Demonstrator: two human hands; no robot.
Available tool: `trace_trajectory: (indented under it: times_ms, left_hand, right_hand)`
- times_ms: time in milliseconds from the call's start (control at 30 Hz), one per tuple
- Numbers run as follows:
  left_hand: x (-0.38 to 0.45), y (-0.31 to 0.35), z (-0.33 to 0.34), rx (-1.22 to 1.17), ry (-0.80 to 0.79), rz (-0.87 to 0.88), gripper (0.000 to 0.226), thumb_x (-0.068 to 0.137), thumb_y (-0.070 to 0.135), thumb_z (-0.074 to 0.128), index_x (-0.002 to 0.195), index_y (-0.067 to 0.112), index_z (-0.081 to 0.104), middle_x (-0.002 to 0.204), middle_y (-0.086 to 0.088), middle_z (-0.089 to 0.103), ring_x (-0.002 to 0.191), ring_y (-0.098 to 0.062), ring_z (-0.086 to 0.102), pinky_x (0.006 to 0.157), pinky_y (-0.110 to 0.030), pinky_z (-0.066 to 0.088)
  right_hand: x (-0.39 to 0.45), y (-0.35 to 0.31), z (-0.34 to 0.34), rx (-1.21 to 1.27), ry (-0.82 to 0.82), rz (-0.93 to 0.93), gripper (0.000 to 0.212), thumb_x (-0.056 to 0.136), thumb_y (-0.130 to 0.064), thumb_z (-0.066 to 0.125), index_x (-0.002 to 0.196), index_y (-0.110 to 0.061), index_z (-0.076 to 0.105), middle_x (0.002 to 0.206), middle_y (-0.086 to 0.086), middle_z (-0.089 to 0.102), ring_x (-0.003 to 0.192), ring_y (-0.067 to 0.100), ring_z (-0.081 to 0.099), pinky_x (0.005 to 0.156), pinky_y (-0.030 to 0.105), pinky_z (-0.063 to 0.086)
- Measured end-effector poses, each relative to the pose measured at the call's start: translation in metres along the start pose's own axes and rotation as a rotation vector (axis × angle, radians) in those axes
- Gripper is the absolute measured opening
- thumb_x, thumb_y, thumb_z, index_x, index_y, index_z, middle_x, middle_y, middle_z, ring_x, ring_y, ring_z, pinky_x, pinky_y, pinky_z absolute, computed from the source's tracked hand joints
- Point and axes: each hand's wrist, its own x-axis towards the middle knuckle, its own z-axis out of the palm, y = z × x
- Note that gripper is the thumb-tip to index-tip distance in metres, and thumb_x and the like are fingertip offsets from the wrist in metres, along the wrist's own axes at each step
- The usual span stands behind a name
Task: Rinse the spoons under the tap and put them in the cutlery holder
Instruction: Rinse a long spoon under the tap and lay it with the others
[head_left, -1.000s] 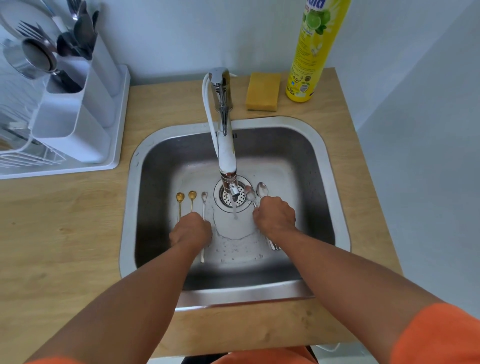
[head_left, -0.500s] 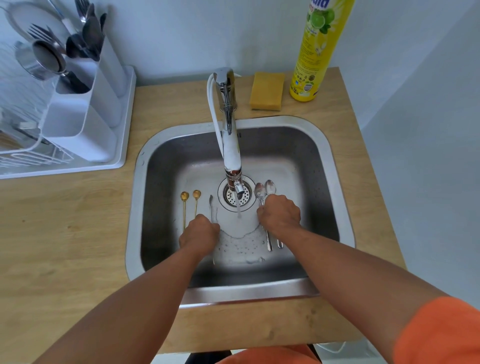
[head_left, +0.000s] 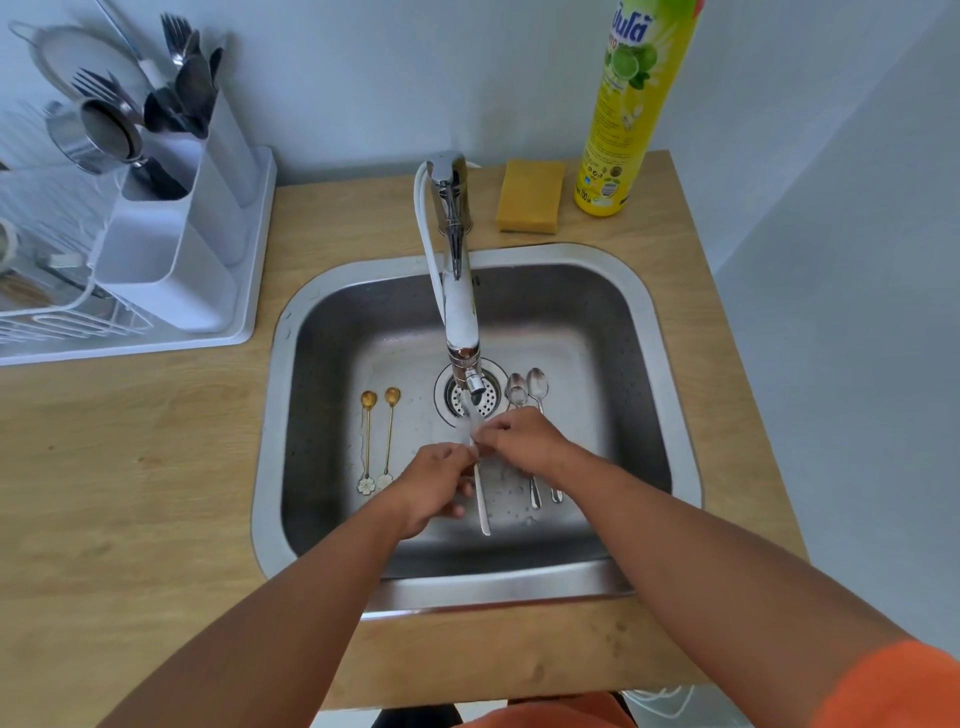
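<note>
Water runs from the tap (head_left: 464, 332) into the steel sink (head_left: 644, 332). My left hand (head_left: 434, 486) grips a thin silver spoon (head_left: 480, 501) by its handle and holds it up under the stream. My right hand (head_left: 524, 441) pinches the same spoon near its bowl, which the water and fingers hide. Two gold spoons (head_left: 378, 441) with flower ends lie on the sink floor at the left. Two silver spoons (head_left: 527, 387) lie right of the drain, partly under my right hand. The white cutlery holder (head_left: 171, 249) stands at the far left with forks and spoons in it.
A white dish rack (head_left: 78, 317) on its tray sits left of the sink, with a metal cup in the holder. A yellow sponge (head_left: 530, 196) and a tall yellow dish soap bottle (head_left: 623, 119) stand behind the sink. A wall runs close on the right.
My left hand picked the thin silver spoon off the sink floor and brought it right, under the stream. My right hand left the two silver spoons and moved left onto it.
</note>
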Motion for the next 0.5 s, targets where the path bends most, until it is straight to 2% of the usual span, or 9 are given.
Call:
trace_trajectory:
  times_ms: [67, 133, 267, 333, 400, 467, 500]
  left_hand:
    - [-0.005, 0.001, 0.004, -0.069, -0.04, -0.016, 0.033, 0.108, 0.026, 0.05, 0.118, 0.001, 0.069, 0.081, -0.005, 0.056, 0.057, -0.009, 0.052, 0.045, -0.025, 0.044]
    - [-0.007, 0.001, 0.003, -0.1, -0.075, -0.031, 0.035, 0.108, 0.028, 0.052, 0.121, 0.001, 0.069, 0.083, -0.004, 0.057, 0.058, -0.008, 0.053, 0.046, -0.025, 0.044]
    - [-0.008, 0.0, -0.003, -0.015, -0.145, -0.038, 0.03, 0.106, 0.03, 0.057, 0.117, 0.004, 0.07, 0.086, -0.003, 0.061, 0.063, -0.008, 0.058, 0.05, -0.026, 0.05]
    - [-0.007, 0.004, -0.003, 0.009, -0.14, -0.049, 0.027, 0.105, 0.03, 0.058, 0.111, 0.008, 0.071, 0.085, -0.002, 0.065, 0.063, -0.009, 0.061, 0.049, -0.028, 0.052]
    - [-0.003, 0.011, -0.003, 0.014, -0.049, -0.061, 0.027, 0.103, 0.031, 0.057, 0.109, 0.01, 0.073, 0.089, -0.002, 0.071, 0.066, -0.012, 0.063, 0.05, -0.03, 0.054]
    - [0.004, 0.017, -0.004, -0.021, 0.098, -0.027, 0.025, 0.104, 0.032, 0.056, 0.108, 0.013, 0.071, 0.099, -0.004, 0.073, 0.073, -0.016, 0.063, 0.051, -0.029, 0.055]
    - [0.008, 0.02, -0.005, -0.033, 0.165, 0.006, 0.022, 0.104, 0.033, 0.058, 0.107, 0.015, 0.07, 0.104, -0.004, 0.074, 0.076, -0.017, 0.063, 0.051, -0.028, 0.055]
  right_hand:
    - [0.0, 0.0, 0.002, 0.132, -0.028, 0.056, 0.014, 0.089, -0.026, 0.073, 0.082, -0.016, 0.078, 0.062, -0.006, 0.069, 0.044, 0.009, 0.045, 0.043, 0.02, 0.033]
    - [0.0, 0.002, 0.001, 0.19, -0.041, 0.073, 0.013, 0.089, -0.026, 0.074, 0.081, -0.016, 0.077, 0.061, -0.005, 0.068, 0.044, 0.009, 0.04, 0.041, 0.019, 0.028]
    - [-0.003, 0.001, -0.003, 0.151, -0.056, 0.07, 0.015, 0.086, -0.027, 0.076, 0.076, -0.016, 0.076, 0.061, -0.008, 0.071, 0.043, 0.007, 0.043, 0.041, 0.018, 0.029]
    - [-0.004, 0.001, -0.005, 0.073, -0.028, 0.032, 0.017, 0.088, -0.026, 0.075, 0.077, -0.013, 0.077, 0.064, -0.005, 0.072, 0.046, 0.008, 0.048, 0.043, 0.021, 0.037]
    - [-0.004, 0.002, -0.008, -0.018, -0.004, -0.032, 0.019, 0.089, -0.024, 0.074, 0.079, -0.009, 0.077, 0.074, 0.004, 0.076, 0.061, 0.01, 0.059, 0.061, 0.031, 0.052]
    - [-0.006, 0.002, -0.012, -0.088, -0.01, -0.081, 0.019, 0.089, -0.022, 0.073, 0.083, -0.004, 0.077, 0.088, 0.014, 0.078, 0.074, 0.013, 0.064, 0.08, 0.037, 0.056]
    - [-0.008, 0.003, -0.014, -0.111, -0.028, -0.098, 0.019, 0.089, -0.021, 0.072, 0.085, -0.002, 0.076, 0.092, 0.016, 0.078, 0.077, 0.014, 0.064, 0.083, 0.039, 0.056]
